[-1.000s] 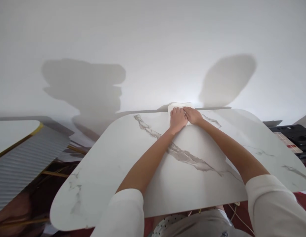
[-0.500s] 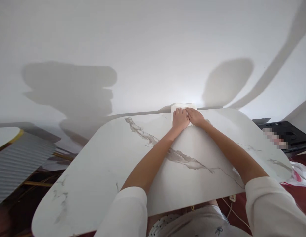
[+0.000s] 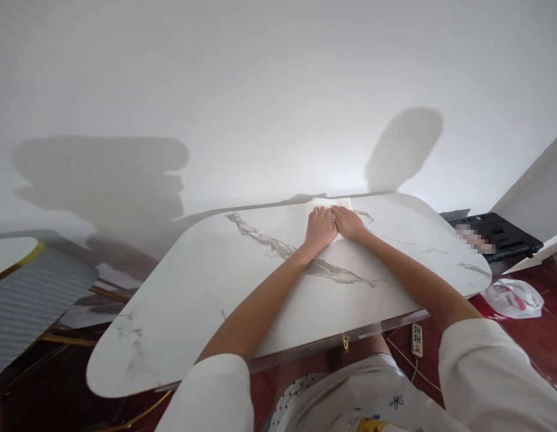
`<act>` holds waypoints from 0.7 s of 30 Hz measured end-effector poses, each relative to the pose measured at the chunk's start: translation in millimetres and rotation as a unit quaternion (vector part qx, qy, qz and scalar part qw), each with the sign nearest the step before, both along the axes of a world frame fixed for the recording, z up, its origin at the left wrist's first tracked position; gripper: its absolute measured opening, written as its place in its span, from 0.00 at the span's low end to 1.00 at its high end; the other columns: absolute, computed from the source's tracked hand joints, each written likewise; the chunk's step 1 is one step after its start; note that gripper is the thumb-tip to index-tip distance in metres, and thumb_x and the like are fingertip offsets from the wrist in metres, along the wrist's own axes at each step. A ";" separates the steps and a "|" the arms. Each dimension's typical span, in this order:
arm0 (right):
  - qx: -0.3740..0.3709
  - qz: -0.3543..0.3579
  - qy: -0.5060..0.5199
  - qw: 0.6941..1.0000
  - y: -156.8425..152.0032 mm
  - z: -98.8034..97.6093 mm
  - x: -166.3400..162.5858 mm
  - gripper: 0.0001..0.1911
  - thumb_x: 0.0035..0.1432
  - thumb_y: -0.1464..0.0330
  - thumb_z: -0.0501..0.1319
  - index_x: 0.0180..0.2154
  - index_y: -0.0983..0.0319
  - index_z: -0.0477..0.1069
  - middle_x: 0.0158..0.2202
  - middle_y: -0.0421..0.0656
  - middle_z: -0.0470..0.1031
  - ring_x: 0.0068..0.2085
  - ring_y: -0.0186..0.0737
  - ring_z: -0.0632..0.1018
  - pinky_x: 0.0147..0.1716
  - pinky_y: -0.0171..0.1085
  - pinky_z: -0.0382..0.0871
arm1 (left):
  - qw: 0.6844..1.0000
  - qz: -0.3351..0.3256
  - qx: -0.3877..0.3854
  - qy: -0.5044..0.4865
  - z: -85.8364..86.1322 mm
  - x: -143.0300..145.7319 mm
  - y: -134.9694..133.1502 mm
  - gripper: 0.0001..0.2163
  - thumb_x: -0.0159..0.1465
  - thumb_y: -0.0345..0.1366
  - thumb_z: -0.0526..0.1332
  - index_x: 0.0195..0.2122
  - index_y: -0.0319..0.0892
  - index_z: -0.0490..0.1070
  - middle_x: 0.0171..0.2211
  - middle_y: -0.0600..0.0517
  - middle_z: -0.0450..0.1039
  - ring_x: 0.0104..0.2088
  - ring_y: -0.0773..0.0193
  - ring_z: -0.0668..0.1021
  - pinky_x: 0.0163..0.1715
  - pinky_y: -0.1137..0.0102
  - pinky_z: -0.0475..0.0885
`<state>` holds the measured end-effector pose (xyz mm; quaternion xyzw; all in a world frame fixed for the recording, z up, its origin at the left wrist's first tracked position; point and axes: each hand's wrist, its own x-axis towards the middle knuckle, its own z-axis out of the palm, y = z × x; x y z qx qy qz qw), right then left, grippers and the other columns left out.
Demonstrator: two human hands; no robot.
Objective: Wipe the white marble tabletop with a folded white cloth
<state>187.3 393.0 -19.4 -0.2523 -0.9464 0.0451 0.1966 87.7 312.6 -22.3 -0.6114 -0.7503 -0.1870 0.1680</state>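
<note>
A folded white cloth point(image 3: 343, 203) lies near the far edge of the white marble-patterned table point(image 3: 179, 294). My left hand point(image 3: 321, 226) presses down on it with the fingers close together and slightly bent. Beside it, almost touching, my right hand point(image 3: 348, 223) bears on the cloth's right part with its fingers angled left. Both arms are stretched forward over the tabletop. Most of the cloth's near part is hidden under the hands.
A white wall point(image 3: 269, 108) rises behind the table. At left stands another ribbed grey piece with a gold-edged top point(image 3: 39, 300). To the right are a black case point(image 3: 507, 237) and a plastic bag point(image 3: 514, 298). A power strip point(image 3: 417, 340) lies below on the red floor.
Both hands and the cloth have drawn back slightly from the wall, so the cloth sits just inside the table's far edge. My view has shifted, showing more of the right side.
</note>
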 end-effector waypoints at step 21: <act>0.010 0.031 0.020 0.999 -150.2 3.2 59.1 0.22 0.62 0.75 0.50 0.57 0.72 0.64 0.60 0.56 0.66 0.61 0.48 0.66 0.59 0.47 0.61 | 0.998 -0.055 0.039 0.018 -18.8 40.5 -142.0 0.19 0.62 0.31 0.49 0.53 0.34 0.64 0.53 0.36 0.67 0.57 0.47 0.67 0.56 0.50 0.62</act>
